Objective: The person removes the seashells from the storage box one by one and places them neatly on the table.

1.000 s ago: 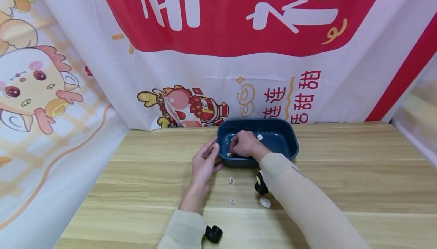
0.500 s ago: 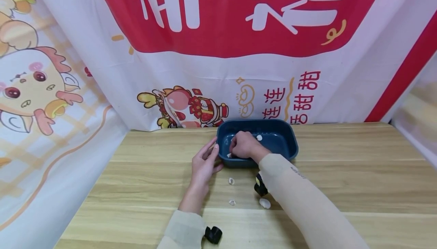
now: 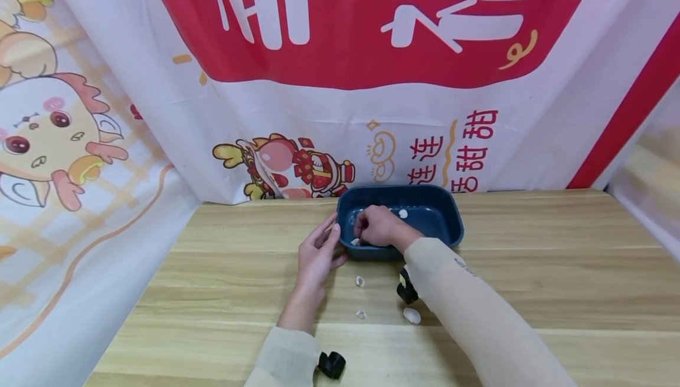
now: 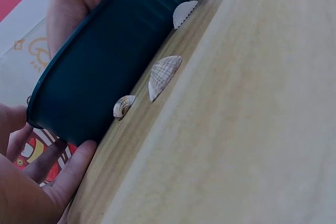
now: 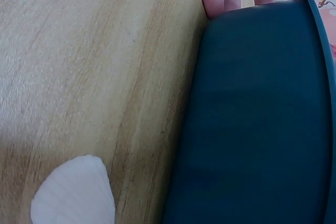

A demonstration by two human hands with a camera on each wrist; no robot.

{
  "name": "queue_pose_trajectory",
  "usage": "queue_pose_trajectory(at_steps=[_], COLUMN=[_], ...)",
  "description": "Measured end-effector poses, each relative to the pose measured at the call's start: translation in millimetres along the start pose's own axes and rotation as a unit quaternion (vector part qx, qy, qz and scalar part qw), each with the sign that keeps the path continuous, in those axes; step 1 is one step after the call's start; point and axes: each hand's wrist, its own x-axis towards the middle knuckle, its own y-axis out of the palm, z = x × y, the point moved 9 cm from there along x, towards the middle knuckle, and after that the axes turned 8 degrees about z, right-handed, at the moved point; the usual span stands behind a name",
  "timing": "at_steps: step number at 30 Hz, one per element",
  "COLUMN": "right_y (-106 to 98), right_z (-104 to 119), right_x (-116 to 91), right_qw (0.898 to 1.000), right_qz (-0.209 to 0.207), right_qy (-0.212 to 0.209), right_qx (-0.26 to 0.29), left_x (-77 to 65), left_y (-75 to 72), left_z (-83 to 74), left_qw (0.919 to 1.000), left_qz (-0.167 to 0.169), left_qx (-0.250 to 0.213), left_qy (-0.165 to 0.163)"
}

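A dark blue rectangular tub (image 3: 454,217) stands at the back of the wooden table. My left hand (image 3: 317,255) rests against its left end, fingers spread and fairly straight, with fingertips (image 4: 84,153) touching the wall low down. My right hand (image 3: 378,226) reaches over the front rim into the tub. Its fingers are curled downward and pinch at a small white seashell (image 3: 355,242) near the left front corner; the fingertips are partly hidden. Another white seashell (image 3: 403,213) lies farther back in the tub. From the right wrist view the right hand is hidden behind the tub wall.
In front of the tub lie a small shell (image 3: 360,281), another shell (image 3: 361,314) nearer me and a larger white shell (image 3: 411,315) by the right sleeve. A printed cloth (image 3: 329,104) hangs directly behind the tub. Black wrist cameras (image 3: 332,365) sit below both forearms.
My right fingers have shifted very slightly left inside the tub, around the small shell. The left hand and tub stay in place.
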Motion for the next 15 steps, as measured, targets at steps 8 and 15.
queue_pose_trajectory(at_steps=[8,15], right_y=[-3.2,-10.9], right_z=[3.2,0.3], right_x=[-8.8,-11.5], right_qw=[0.999,0.997], right_qz=[-0.002,-0.029], right_qy=[-0.011,-0.027], right_qx=[0.041,0.068], left_x=[1.1,0.3], left_y=[0.1,-0.4], left_z=[0.1,0.8], left_qw=[1.0000,1.0000], left_qz=[0.001,0.003], left_qx=[-0.001,-0.002], left_qy=[0.000,0.000])
